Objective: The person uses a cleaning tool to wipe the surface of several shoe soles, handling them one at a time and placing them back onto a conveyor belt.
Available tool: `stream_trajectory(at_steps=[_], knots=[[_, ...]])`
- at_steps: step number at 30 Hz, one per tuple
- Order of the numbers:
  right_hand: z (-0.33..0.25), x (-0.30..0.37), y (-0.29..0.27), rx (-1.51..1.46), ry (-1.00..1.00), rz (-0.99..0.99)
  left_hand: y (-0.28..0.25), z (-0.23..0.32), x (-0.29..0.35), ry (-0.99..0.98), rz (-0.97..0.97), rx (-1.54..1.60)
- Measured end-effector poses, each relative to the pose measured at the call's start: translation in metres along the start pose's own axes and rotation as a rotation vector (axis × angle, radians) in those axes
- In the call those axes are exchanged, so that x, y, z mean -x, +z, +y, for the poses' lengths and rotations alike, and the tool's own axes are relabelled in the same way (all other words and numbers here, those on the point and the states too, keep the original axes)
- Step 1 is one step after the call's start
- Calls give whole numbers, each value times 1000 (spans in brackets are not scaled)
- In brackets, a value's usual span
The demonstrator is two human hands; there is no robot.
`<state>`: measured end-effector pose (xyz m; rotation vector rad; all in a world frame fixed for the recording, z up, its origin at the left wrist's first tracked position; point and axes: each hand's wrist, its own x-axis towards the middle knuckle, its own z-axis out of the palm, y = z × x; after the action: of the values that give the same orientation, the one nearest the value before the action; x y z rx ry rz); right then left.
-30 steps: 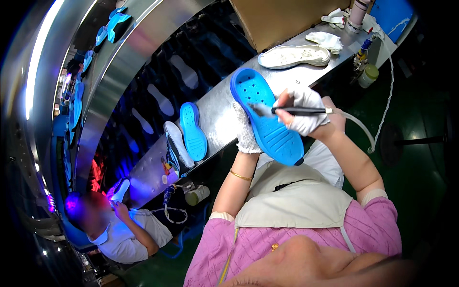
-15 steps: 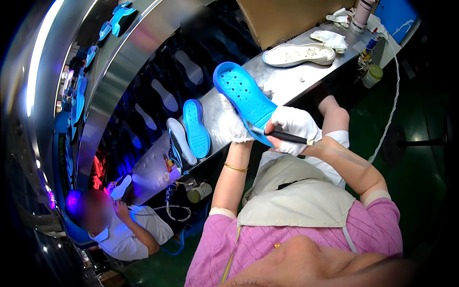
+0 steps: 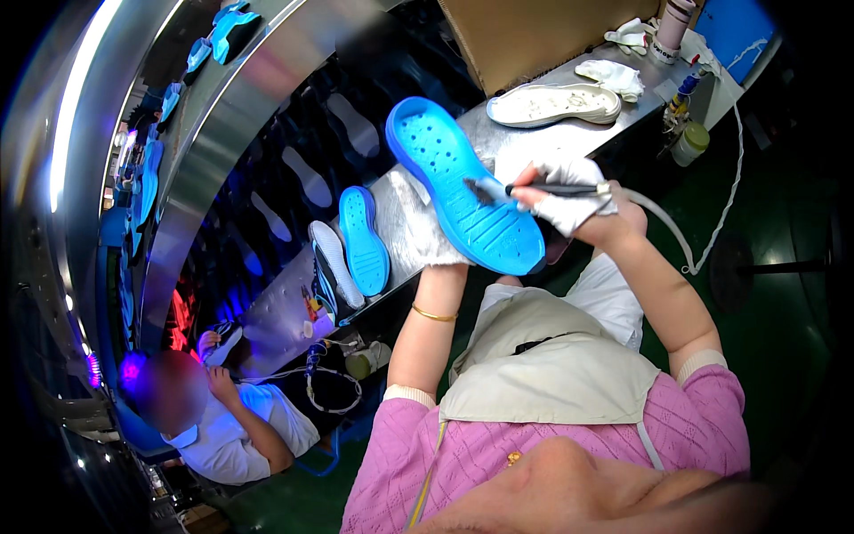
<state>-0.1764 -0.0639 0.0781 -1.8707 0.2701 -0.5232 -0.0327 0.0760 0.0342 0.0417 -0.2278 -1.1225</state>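
A bright blue shoe sole (image 3: 445, 169) with small holes and ridges is held up above the metal bench, its patterned face toward me. My left hand (image 3: 433, 233), in a white glove, grips it from behind and along its left edge; most of those fingers are hidden. My right hand (image 3: 569, 194), in a white glove with bare fingertips, is closed round a brush (image 3: 556, 190) with a black handle and a pale hose at its rear end. The brush's bristles rest against the middle of the sole's face, as far as I can see.
Another blue sole (image 3: 364, 240) and a dark shoe with a grey sole (image 3: 336, 265) lie left on the bench. A white sole (image 3: 553, 105), white gloves (image 3: 612, 78) and a bottle (image 3: 674, 31) are far right. A cardboard sheet (image 3: 534, 36) stands behind. A co-worker (image 3: 240, 418) sits at left.
My right hand with the brush has moved from the sole's lower edge up and right to its middle. The sole has turned to show more of its heel part.
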Motion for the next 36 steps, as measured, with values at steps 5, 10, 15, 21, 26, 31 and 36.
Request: stream_trajectory(at_steps=[5, 10, 15, 21, 26, 31, 36], knots=[[-5, 2, 0, -316, -15, 27, 0, -26, 13, 87, 234, -324], [-6, 22, 18, -228, -133, -259, -10, -16, 4, 33, -39, -122], [-6, 23, 21, -328, 54, -48, -4, -13, 7, 292, 262, -457], [-3, 22, 30, -446, 27, -149, 2, -6, 0, 182, 48, -181], [-1, 20, 25, -460, 24, -201, 0, 1, -5, 240, 151, -301], [-2, 17, 22, -558, 109, -173, -1, 15, -6, 165, 135, -287], [-3, 20, 22, -334, -51, -290, 5, 27, -13, 82, 105, -370]])
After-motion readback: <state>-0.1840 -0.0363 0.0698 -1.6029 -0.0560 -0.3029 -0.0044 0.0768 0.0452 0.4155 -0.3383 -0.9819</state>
